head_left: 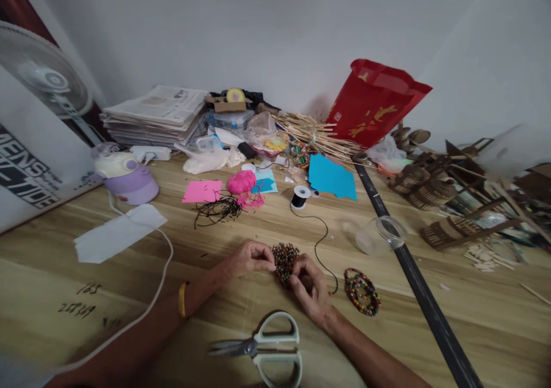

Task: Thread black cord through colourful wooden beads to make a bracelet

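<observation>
A heap of small multicoloured beads [284, 257] lies on the wooden table between my two hands. My left hand [253, 257] is at the heap's left edge, thumb and forefinger pinched together; anything between them is too small to see. My right hand [310, 289] curls in at the heap's right side with its fingertips together, their contents hidden. From a white spool of black cord [299, 198], the loose cord [322, 236] runs down beside my right hand. Beaded bracelets [362, 292] lie to its right. Nearest me, scissors [258, 346] with pale handles rest on the table.
A black strip [413, 267] crosses the table at right, with a clear plastic container [381, 234] on it. Black cords [218, 209] and pink yarn [241, 182] lie farther back. A white cable [166, 267] runs across the left. Bamboo baskets [451, 233] stand right.
</observation>
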A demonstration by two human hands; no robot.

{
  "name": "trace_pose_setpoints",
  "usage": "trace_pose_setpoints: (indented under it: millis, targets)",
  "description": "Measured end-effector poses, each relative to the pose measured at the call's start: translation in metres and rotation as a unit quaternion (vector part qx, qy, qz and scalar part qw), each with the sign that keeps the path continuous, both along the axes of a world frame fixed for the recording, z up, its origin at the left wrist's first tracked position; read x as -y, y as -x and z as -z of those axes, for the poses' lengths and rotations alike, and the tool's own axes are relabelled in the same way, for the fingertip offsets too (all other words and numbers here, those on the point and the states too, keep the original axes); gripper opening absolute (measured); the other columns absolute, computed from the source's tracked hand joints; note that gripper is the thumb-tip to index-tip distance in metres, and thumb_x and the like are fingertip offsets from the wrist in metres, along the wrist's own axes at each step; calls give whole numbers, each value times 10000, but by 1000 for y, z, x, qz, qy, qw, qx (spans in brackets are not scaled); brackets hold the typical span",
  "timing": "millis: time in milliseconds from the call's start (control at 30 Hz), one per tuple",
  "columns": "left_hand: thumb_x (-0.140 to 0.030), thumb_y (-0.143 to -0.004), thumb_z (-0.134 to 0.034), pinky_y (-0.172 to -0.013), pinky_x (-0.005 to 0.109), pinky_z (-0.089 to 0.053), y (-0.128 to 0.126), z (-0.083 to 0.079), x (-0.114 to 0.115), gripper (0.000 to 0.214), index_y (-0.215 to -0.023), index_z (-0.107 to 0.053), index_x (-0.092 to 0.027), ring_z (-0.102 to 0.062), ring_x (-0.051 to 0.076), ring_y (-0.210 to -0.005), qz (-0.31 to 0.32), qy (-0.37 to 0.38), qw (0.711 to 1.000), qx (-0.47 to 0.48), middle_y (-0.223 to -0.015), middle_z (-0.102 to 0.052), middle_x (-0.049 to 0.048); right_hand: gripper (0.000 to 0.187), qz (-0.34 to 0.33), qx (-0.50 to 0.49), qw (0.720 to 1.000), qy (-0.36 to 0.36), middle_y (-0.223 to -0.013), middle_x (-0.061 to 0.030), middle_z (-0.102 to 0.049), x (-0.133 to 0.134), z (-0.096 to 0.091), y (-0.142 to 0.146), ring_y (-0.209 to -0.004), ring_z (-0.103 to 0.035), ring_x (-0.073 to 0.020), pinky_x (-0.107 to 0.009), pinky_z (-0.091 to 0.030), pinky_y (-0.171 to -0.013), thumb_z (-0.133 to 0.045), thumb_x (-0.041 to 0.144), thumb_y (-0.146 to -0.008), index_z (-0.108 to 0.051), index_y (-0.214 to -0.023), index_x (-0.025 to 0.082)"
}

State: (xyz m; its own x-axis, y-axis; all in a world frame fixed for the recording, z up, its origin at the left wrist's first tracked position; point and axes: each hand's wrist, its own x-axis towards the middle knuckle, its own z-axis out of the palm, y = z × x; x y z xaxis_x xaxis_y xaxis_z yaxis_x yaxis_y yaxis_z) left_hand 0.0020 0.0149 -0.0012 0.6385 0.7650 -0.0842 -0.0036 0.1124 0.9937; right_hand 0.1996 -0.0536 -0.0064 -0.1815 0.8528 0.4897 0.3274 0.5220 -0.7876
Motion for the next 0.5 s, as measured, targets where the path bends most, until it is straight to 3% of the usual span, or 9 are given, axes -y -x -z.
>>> trace_pose_setpoints:
  millis: [200,300,500]
  targets:
    - [-356,-617,-792,-627,210,-389,-1,-3,2,298,-638,-633,-104,-515,93,-616,-9,2,1000,0,-644,-606,2,269,47,-45,994,85,-660,11,-461,-1,4,-2,-598,-433,-136,-237,-355,-536,-404,379,-950,-481,-768,197]
    - [-361,-614,-792,-615,211,-387,-2,-2,3,301,-639,-634,-106,-515,95,-607,-18,-4,1000,-1,-641,-611,4,262,78,-59,991,93,-675,6,-481,-1,6,-3,-609,-453,-136,-235,-374,-545,-399,384,-956,-506,-812,193]
    - [-358,-637,-777,-620,215,-395,-4,-5,8,286,-657,-648,-104,-528,105,-624,-19,-22,1000,-11,-646,-619,12,167,-9,-53,994,91,-648,14,-522,3,9,4,-544,-462,-119,-222,-379,-489,-561,349,-889,-553,-927,186]
